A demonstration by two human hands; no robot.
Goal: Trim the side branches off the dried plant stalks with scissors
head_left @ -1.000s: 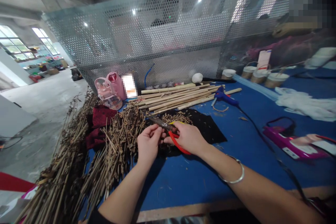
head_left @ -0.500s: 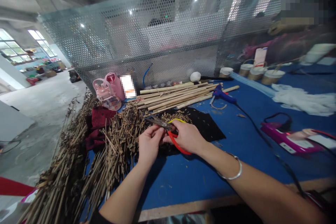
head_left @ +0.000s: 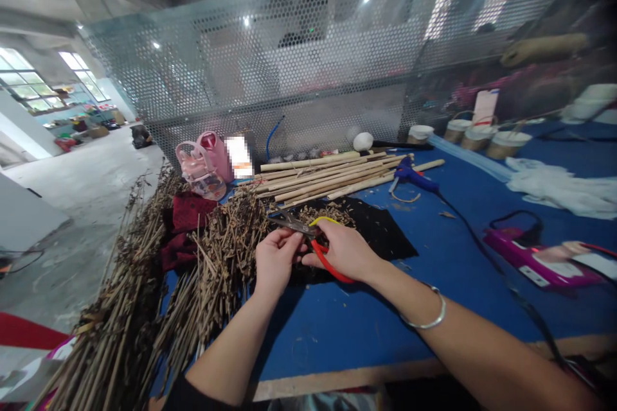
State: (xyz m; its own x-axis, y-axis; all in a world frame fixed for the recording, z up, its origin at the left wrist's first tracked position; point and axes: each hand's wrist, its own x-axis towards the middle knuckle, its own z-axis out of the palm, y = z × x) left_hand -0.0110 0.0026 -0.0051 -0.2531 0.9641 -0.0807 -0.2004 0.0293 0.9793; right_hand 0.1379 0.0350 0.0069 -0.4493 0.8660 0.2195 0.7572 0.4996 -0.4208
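Centre frame | right hand (head_left: 349, 250): grip closed around red-and-yellow-handled, dark-metal scissors (head_left: 299, 227), long axis running toward upper left | left hand (head_left: 272, 264): just below blades, nearer their tips; fingertips bunched, cannot tell on what | brown dried-stalk bundle (head_left: 235, 237): frame-left, beside left hand

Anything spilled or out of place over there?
Only slightly: a dry brown scrap lies on the blue tabletop beside a black cord, apart from the small brown bits piled on the black sheet, so it looks stray.
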